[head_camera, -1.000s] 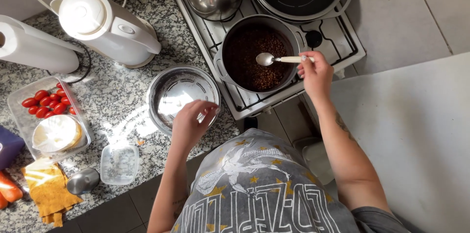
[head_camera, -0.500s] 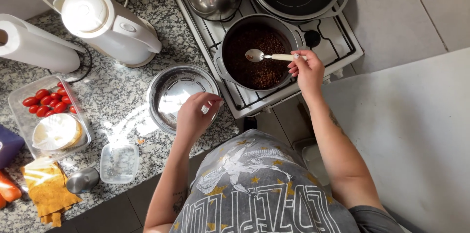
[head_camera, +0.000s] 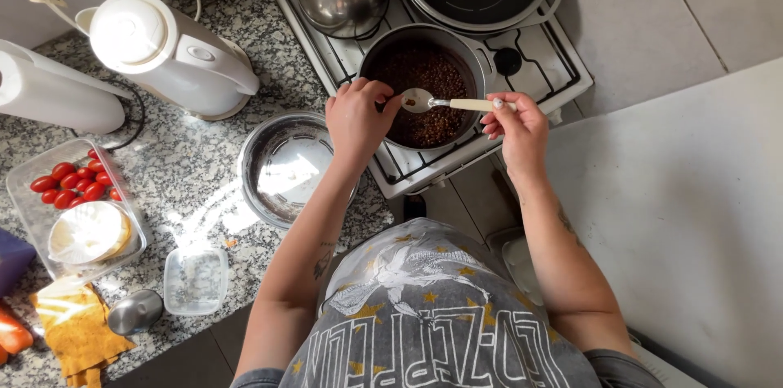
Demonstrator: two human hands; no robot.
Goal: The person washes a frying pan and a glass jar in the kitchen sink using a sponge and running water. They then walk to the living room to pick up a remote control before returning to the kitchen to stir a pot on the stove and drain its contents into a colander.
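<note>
Right hand (head_camera: 515,123) clamped on spoon (head_camera: 447,102) handle | spoon bowl level over pot (head_camera: 426,86) of beans | left hand (head_camera: 356,115) fingers pinched at spoon bowl, holding nothing visible | best kept level, over pot.

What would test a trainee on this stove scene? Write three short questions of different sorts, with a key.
1. True or false: the right hand holds the spoon by its pale handle.
2. Where are the left hand's fingertips? A) on the white electric kettle B) at the spoon's bowl, over the pot of dark beans C) in the steel bowl
3. Fill in: the cherry tomatoes lie in a clear ____ on the granite counter.

Key: 1 true; 2 B; 3 container.
</note>
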